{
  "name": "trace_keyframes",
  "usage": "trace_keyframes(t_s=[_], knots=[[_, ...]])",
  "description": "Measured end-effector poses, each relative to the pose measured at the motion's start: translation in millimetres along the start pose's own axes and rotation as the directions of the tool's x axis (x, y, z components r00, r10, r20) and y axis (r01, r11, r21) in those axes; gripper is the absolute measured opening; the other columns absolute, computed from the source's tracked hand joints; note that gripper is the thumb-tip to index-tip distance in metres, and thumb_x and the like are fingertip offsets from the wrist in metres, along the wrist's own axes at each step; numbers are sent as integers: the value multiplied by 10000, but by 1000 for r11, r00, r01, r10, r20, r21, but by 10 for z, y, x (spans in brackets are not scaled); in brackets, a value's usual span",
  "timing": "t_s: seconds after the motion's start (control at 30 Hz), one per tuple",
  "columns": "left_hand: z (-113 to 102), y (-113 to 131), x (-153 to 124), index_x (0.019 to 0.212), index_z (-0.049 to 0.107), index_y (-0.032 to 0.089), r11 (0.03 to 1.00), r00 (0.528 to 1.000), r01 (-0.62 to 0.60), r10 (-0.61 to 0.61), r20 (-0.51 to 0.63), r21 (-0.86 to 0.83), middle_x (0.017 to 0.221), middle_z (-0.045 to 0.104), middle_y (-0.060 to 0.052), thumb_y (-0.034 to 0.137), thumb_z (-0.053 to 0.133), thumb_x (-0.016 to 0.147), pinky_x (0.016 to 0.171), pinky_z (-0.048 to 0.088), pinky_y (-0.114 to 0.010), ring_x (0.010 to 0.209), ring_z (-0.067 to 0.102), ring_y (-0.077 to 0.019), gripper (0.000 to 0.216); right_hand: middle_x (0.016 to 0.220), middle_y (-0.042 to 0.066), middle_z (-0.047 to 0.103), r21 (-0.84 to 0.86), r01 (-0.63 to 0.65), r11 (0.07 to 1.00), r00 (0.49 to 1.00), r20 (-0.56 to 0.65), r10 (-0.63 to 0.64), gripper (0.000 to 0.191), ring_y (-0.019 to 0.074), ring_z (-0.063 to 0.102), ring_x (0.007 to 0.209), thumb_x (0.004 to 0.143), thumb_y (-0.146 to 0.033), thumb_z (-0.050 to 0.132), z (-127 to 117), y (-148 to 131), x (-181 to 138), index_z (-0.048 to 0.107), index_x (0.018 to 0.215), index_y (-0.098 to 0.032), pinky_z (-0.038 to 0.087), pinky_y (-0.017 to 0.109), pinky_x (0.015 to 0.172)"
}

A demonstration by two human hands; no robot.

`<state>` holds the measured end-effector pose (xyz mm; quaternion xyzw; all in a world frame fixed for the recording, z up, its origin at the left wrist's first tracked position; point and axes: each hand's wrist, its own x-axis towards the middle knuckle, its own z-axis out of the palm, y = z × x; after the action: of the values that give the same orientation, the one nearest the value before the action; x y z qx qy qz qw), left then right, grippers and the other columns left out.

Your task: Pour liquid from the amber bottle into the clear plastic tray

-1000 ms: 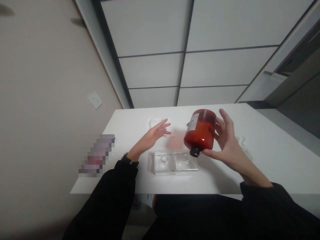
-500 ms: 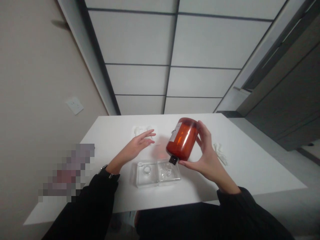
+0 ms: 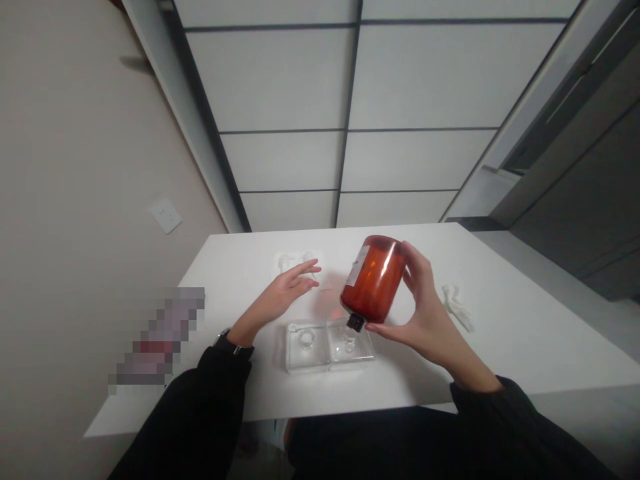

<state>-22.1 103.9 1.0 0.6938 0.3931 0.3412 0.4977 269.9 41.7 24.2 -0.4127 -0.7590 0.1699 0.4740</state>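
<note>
Item one: amber bottle (image 3: 374, 280). Your right hand (image 3: 425, 313) holds it tipped neck-down over the table, thumb under the shoulder near the black neck, fingers curled round the far side of the body. A white label shows on its upper left flank. The mouth sits just above the right well of the clear tray (image 3: 330, 343).

Item two: clear tray, two compartments side by side, lying flat on the white table (image 3: 525, 333) near its front edge, each compartment with a small round form inside.

Item three: your left hand (image 3: 287, 293). Fingers spread and loosely extended, holding nothing, resting low over the table just beyond the tray's left end.

Item four: white crumpled tissue (image 3: 457, 305), on the table to the right of your right hand, apart from it.

Item five: a white wrapper (image 3: 290, 261), beyond your left fingertips.
</note>
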Motion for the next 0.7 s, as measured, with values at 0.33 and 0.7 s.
trace_keyframes(t_s=[0.33,0.7], knots=[[10,23,-8,1525,525,247,1000,1000,10,-10,2,-13,1535,604,-145,468,610,1021,1144,479,-506,1253,691,-295,557,1669,125,263,-80,54,995,999,6,-54,1149,423,276,1575,780,-605,873,-34,-66,15,181,1669,-381,319,689,1265],[22,53,-7,1485,552,223,1000,1000,4,-4,0,-9,1526,610,-153,449,620,1013,1155,465,-505,1253,693,-290,527,1666,139,240,-131,145,981,989,25,-143,1148,412,253,1589,791,-544,890,-74,-133,52,172,1673,-387,339,680,1261]])
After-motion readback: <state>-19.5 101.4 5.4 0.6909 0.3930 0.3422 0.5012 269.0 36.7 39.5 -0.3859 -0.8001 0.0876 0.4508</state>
